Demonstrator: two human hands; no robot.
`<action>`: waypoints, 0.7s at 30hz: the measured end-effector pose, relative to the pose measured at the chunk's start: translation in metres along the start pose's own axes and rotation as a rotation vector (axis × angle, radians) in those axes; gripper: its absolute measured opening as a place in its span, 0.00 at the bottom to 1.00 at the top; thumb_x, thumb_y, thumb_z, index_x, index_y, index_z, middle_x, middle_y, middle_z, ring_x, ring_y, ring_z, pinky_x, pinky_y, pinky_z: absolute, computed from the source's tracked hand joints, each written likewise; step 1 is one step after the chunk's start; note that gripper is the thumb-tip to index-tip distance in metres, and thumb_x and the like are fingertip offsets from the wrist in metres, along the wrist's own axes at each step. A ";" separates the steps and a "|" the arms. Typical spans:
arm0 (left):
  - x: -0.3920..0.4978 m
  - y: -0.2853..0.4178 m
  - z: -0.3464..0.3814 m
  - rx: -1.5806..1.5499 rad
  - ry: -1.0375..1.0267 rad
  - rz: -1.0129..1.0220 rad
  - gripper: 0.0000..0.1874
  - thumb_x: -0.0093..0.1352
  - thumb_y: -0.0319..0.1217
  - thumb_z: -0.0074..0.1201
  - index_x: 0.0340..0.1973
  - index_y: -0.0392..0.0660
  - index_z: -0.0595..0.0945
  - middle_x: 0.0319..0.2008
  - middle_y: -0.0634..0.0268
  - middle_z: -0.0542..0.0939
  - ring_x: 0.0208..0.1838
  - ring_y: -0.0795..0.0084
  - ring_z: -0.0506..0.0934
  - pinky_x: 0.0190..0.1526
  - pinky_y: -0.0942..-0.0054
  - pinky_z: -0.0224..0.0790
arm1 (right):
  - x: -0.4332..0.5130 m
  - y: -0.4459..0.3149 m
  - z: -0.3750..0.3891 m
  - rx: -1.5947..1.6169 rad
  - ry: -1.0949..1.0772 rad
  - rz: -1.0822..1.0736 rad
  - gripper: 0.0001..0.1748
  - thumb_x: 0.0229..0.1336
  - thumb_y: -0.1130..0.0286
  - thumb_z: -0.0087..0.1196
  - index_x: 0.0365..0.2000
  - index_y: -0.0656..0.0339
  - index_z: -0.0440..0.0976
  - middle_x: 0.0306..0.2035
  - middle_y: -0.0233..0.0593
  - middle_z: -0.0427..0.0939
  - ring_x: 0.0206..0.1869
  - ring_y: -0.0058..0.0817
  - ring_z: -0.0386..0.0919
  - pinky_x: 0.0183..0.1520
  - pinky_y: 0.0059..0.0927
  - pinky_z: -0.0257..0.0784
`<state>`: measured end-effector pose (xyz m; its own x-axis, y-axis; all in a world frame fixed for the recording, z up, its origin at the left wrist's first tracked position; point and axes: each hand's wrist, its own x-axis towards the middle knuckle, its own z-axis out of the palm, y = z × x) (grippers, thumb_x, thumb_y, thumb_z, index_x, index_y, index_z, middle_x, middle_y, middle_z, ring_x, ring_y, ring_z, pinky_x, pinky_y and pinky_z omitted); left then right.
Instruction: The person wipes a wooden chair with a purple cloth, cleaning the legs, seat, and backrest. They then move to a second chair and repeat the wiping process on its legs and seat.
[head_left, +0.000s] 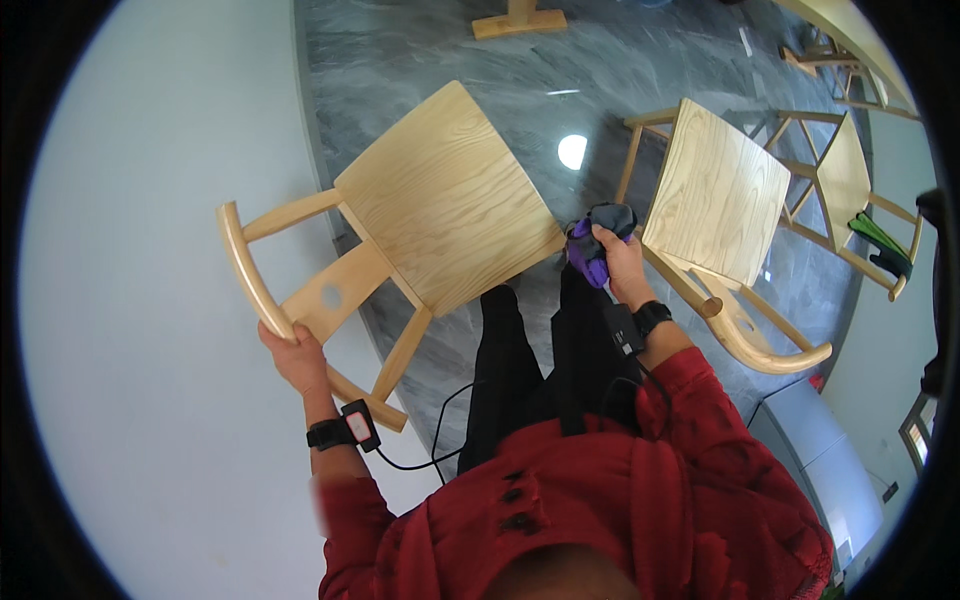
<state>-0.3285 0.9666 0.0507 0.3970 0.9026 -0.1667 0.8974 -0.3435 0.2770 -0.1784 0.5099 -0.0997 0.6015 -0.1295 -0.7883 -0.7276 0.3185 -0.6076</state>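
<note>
My left hand (296, 356) grips the curved top rail of a light wooden chair (450, 199) on my left. The chair's flat seat shows its wood grain, and its back splat has an oval hole. In my right hand (624, 262) is a bunched purple and dark grey cloth item (598, 244), perhaps a glove; its exact shape is folded up. That hand is between the left chair's seat corner and a second wooden chair (720, 187) on the right. A black strap with a small cabled box is on each wrist.
A pale wall (172, 150) runs along the left. Farther right, a third wooden chair (844, 180) has a green and black glove (881, 244) on it. A wooden table foot (520, 24) stands ahead on the grey marbled floor (390, 67). Black cables hang near my legs.
</note>
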 end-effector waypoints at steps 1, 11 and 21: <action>0.001 -0.005 -0.002 -0.050 -0.023 -0.031 0.33 0.71 0.31 0.51 0.70 0.48 0.59 0.42 0.48 0.82 0.34 0.51 0.83 0.38 0.56 0.77 | 0.008 0.006 -0.005 -0.013 0.039 0.000 0.08 0.60 0.73 0.64 0.39 0.63 0.82 0.36 0.34 0.84 0.35 0.26 0.83 0.40 0.30 0.78; 0.036 -0.073 0.000 -0.011 -0.012 -0.095 0.32 0.73 0.39 0.54 0.69 0.45 0.60 0.45 0.53 0.78 0.27 0.65 0.80 0.18 0.72 0.73 | 0.079 0.050 -0.016 -0.082 -0.015 0.229 0.12 0.58 0.72 0.65 0.43 0.63 0.81 0.37 0.37 0.84 0.37 0.29 0.84 0.45 0.33 0.80; 0.061 -0.119 0.007 -0.001 -0.016 -0.148 0.23 0.76 0.45 0.54 0.57 0.46 0.66 0.34 0.62 0.76 0.23 0.72 0.75 0.17 0.74 0.67 | 0.136 0.129 0.054 -0.960 -0.427 0.239 0.36 0.51 0.41 0.64 0.46 0.66 0.82 0.48 0.60 0.82 0.54 0.48 0.81 0.58 0.38 0.73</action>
<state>-0.4104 1.0606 0.0012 0.2632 0.9391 -0.2208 0.9462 -0.2066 0.2492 -0.1727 0.5839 -0.2805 0.3397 0.2364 -0.9103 -0.6844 -0.6017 -0.4117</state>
